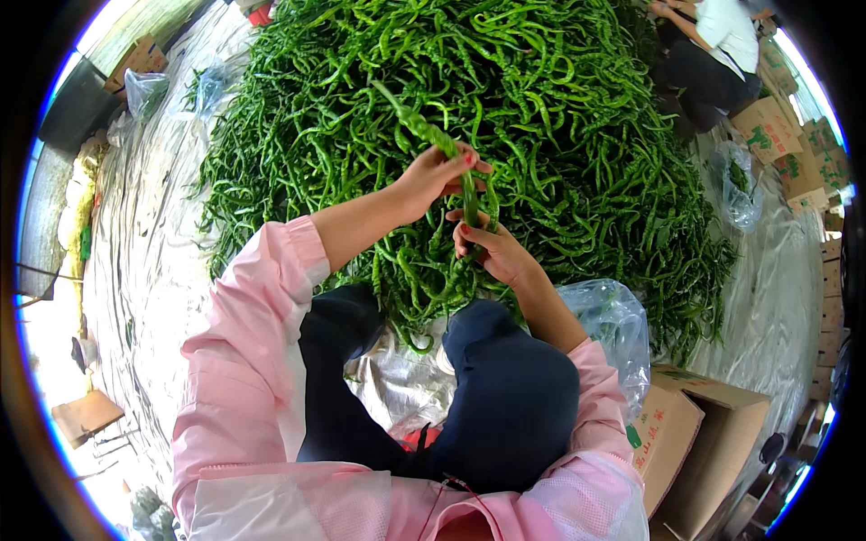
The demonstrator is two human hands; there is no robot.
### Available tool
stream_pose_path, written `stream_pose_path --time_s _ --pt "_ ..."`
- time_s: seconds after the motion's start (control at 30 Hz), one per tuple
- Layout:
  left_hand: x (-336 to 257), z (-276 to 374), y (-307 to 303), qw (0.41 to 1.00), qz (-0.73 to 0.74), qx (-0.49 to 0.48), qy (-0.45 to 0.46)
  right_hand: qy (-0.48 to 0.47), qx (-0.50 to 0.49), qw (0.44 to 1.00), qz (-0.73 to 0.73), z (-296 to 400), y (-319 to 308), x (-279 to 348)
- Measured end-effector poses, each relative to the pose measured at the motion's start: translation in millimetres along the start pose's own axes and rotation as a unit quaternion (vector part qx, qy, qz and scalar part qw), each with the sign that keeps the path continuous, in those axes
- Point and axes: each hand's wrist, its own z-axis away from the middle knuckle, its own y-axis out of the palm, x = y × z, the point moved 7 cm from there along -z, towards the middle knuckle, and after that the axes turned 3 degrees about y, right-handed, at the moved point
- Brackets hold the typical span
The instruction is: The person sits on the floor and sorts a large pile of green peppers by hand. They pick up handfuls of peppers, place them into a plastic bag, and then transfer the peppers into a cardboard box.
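Observation:
A large heap of long, wrinkled green chili peppers spreads in front of my knees. My left hand pinches a long green chili pepper over the heap, its stem pointing up and to the left. Just below, my right hand grips green peppers between thumb and fingers. A darker smooth pepper length runs between the two hands; whether it belongs to the upper pepper, I cannot tell. My palms and some fingertips are hidden.
Beside my right knee stand a clear plastic bag and an open cardboard box. Plastic sheeting covers the ground. Another person sits at the far right, near stacked cartons. Another clear bag lies there.

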Motion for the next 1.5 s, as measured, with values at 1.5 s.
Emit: stream_pose_path --time_s 1.5 --pt "65 53 -40 0.960 -0.070 -0.155 -0.221 -0.214 -0.612 0.712 0.270 391 -45 59"
